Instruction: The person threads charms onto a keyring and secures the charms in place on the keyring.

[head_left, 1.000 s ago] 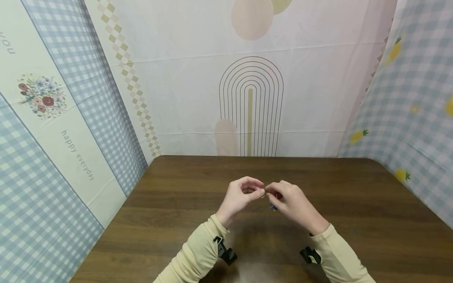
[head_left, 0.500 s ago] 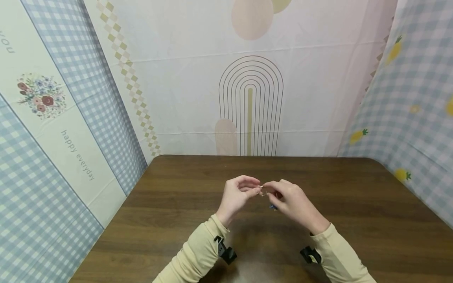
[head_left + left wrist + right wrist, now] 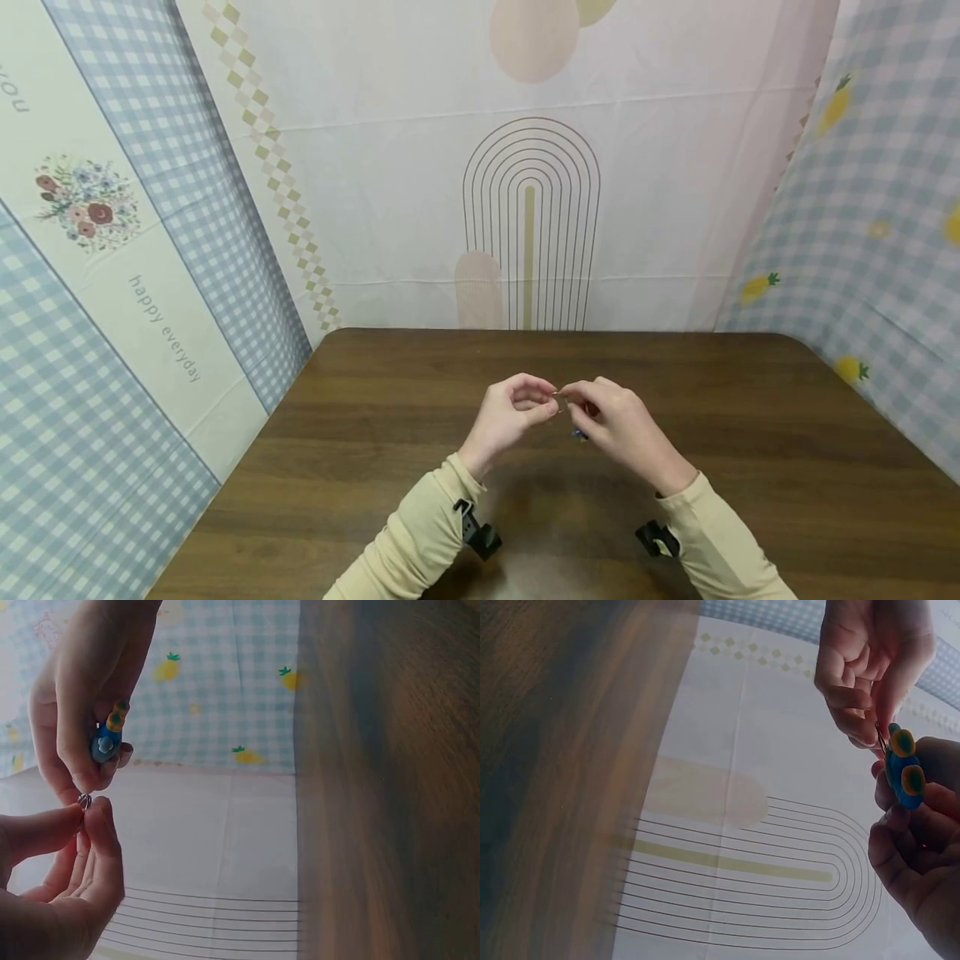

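Above the table, my left hand (image 3: 504,421) pinches a thin metal key ring (image 3: 84,807) between thumb and fingertips. My right hand (image 3: 622,429) faces it from the right, holding a small blue toy charm (image 3: 904,771) with round orange-rimmed parts. In the left wrist view the charm (image 3: 106,742) pokes out beside the right fingers, whose tips are right at the ring's upper end. Only a bit of blue shows under the right hand in the head view. The curled right fingers hide part of the charm and where the ring meets it.
A brown wooden table (image 3: 360,500) spreads beneath both hands. Behind it hangs a pale cloth (image 3: 390,208) with line arches; checked cloths hang at the left (image 3: 217,183) and right (image 3: 885,250). Black camera mounts (image 3: 480,533) are strapped to both sleeves.
My left hand shifts slightly left with the ring, then comes back toward the right hand. The right fingertips move a little at the ring. Both forearms stay nearly still.
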The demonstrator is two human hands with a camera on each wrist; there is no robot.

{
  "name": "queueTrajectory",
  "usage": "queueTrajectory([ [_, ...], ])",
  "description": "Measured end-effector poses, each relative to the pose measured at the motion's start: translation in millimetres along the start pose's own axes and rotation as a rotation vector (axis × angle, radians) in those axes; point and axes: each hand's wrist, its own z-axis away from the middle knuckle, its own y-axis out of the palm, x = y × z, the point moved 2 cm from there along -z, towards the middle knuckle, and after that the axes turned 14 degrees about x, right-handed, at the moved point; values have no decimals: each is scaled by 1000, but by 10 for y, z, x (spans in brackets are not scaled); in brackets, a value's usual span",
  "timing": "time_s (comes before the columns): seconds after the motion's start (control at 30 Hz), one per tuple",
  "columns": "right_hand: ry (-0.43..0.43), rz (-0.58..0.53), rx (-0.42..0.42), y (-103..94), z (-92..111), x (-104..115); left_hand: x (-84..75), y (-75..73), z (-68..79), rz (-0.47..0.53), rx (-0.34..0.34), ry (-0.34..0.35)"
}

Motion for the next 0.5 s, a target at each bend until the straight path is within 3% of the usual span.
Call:
queueTrajectory([
  [0.2, -28, 13, -11, 12, -4, 6, 12, -24, -4, 77, -11, 11],
  [0.5, -83, 32, -36, 21, -4, 24, -47, -67, 16, -51, 15, 27],
])
